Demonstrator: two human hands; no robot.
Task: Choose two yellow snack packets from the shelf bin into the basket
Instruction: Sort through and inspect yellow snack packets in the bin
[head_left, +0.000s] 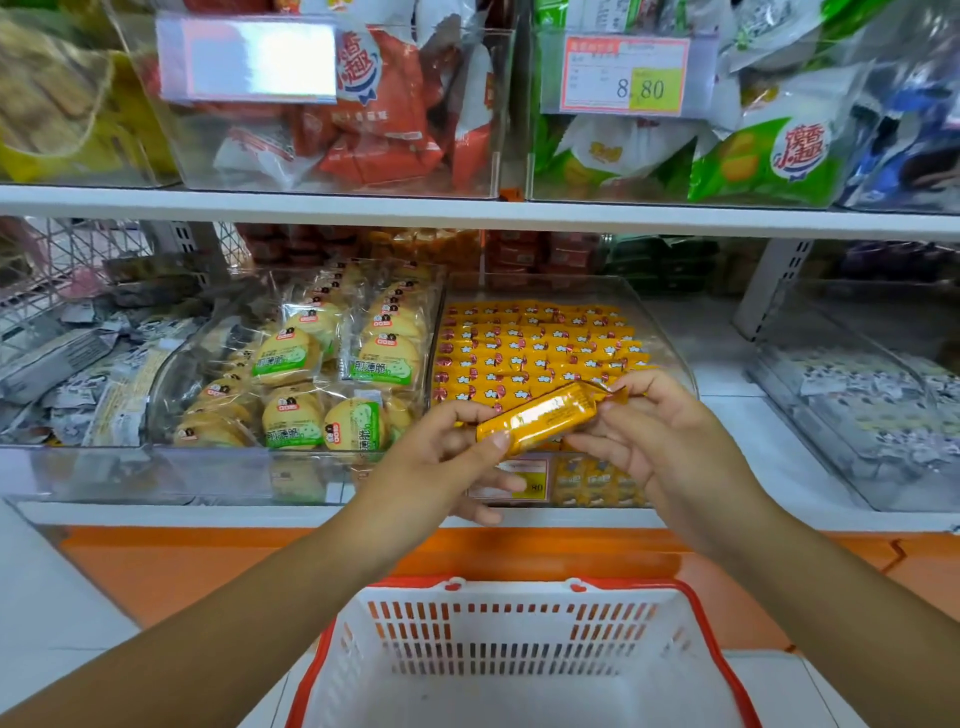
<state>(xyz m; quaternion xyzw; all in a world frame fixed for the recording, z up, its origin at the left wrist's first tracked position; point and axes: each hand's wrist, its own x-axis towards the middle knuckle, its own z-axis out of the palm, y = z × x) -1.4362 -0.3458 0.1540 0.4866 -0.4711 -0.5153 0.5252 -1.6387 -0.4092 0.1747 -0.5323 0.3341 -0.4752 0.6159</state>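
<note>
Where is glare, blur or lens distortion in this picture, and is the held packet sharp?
Head view: glare washes out the upper-left price label; the shelf edge bows slightly from the wide lens; the grey packets far left are smeared; the yellow packet, held by the left hand and right hand, is sharp.

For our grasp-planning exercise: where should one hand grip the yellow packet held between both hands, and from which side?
Likely across the middle of the yellow packet, from above: it is a long narrow bar, tilted, and the left hand and right hand cover its ends, leaving the middle bare.
</note>
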